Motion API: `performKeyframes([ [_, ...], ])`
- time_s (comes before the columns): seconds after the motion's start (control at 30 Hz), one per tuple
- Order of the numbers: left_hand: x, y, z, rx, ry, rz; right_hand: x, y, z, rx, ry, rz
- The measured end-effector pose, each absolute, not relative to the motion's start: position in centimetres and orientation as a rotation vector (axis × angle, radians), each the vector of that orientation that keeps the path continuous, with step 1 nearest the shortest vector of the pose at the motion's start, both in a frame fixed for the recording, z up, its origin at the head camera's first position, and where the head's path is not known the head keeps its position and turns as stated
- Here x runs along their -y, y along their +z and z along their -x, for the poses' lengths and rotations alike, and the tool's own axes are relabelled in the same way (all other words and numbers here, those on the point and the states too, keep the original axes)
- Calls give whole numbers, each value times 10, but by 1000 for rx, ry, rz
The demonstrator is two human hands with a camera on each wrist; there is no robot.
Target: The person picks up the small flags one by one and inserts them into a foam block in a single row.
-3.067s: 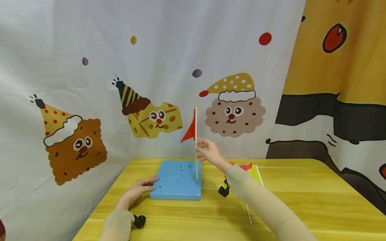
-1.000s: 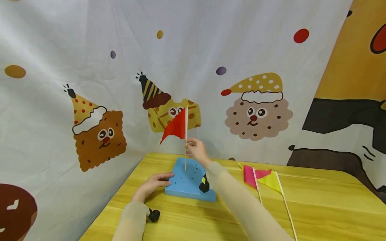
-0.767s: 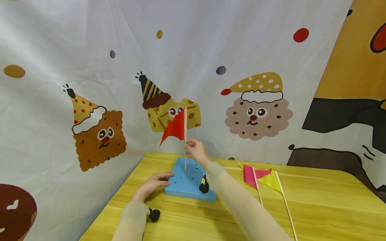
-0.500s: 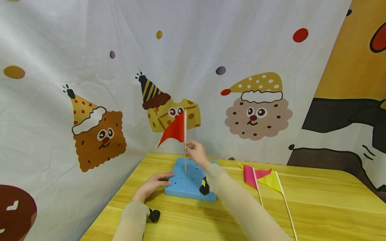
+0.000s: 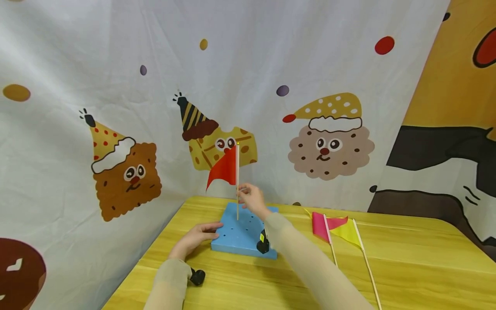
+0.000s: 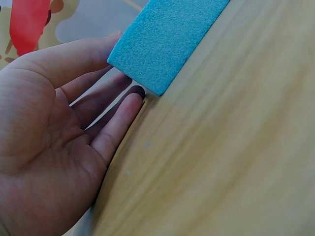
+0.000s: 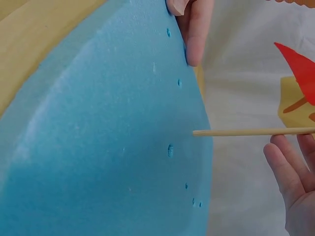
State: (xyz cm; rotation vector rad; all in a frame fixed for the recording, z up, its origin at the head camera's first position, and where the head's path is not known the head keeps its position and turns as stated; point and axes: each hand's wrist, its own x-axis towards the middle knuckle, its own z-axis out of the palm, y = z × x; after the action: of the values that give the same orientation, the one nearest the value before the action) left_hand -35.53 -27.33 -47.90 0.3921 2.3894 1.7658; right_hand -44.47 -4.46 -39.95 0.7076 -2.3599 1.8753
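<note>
At the counter's far left corner, right hand point(image 5: 251, 199) pinches the red flag's stick point(image 5: 237, 185), tip at the blue foam block point(image 5: 242, 234). Left hand point(image 5: 195, 236), fingers flat, steadies it. Pink flag point(image 5: 324, 226) and yellow flag point(image 5: 350, 232) lie unplanted.

Your head view looks forward and slightly down across the bench point(image 5: 407, 267) toward the printed backdrop point(image 5: 116, 64), far enough back to take in both forearms and the whole blue foam block point(image 5: 242, 239). Your left wrist view sits very close, low along the bench top, catching one corner of that block point(image 6: 167, 39). Your right wrist view hangs right over the block's holed face point(image 7: 98, 147). All three share the block; all three also catch the red flag point(image 5: 224, 168).
</note>
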Motion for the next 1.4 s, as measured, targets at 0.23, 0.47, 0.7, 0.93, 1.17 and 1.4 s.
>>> performKeyframes([
  [0.23,274,-479,357,-2372,1770,-409,44,-400,445,2352,1874,-715],
  [0.47,274,-481,357,-2390,1754,-405,40,-400,443,2356,1903,-696],
  [0.7,273,-481,356,-2373,1775,-410,33,-401,442,2369,1907,-699],
  [0.93,274,-481,354,-2380,1772,-439,10,-405,438,2340,1952,-707],
  [1.17,272,-483,354,-2361,1763,-443,-41,-414,426,2364,1967,-697],
  [1.4,274,-482,356,-2352,1768,-441,-97,-417,410,2415,2037,-640],
])
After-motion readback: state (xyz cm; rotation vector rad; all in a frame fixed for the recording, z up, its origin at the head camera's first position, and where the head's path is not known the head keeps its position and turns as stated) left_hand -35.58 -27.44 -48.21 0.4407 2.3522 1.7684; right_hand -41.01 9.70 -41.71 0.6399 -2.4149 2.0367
